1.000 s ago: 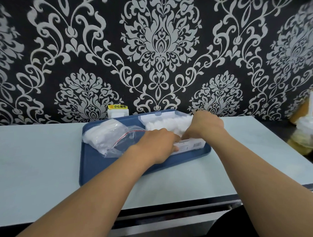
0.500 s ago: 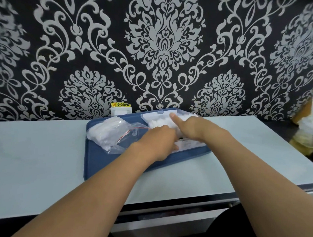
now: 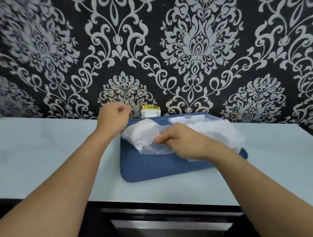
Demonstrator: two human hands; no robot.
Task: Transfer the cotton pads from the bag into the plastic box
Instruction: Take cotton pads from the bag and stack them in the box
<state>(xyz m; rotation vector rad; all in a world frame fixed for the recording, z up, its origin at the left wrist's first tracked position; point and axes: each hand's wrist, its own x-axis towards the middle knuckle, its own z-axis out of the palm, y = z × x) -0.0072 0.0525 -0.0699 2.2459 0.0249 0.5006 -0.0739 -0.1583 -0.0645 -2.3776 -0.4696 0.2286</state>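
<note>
your right hand (image 3: pixel 185 141) lies over the open end of the clear zip bag (image 3: pixel 148 135), its fingertips (image 3: pixel 160 141) on the plastic by the red seal line; whether that grip pinches the plastic or only rests on it, i cannot tell. your left hand (image 3: pixel 114 117) is raised at the tray's far left corner, above the tabletop (image 3: pixel 53 150), its fingers curled into a loose fist with nothing seen in the grip. the bag lies on its side on the blue tray (image 3: pixel 159 171), its closed end toward the left, and the cotton pads (image 3: pixel 138 133) inside it are bunched there as a white mass. just to the right, on the same tray, stands the clear plastic box (image 3: pixel 214 127), touching or nearly touching the bag; it holds more white cotton, blurred, and your right wrist covers its near edge. the tray sits on the pale tabletop close to the wall. behind the tray's far edge a small white box with a yellow label (image 3: pixel 150 112) stands against the black and silver patterned wallpaper (image 3: pixel 190 48). below the tabletop's front edge a dark drawer front (image 3: pixel 169 228) shows.
</note>
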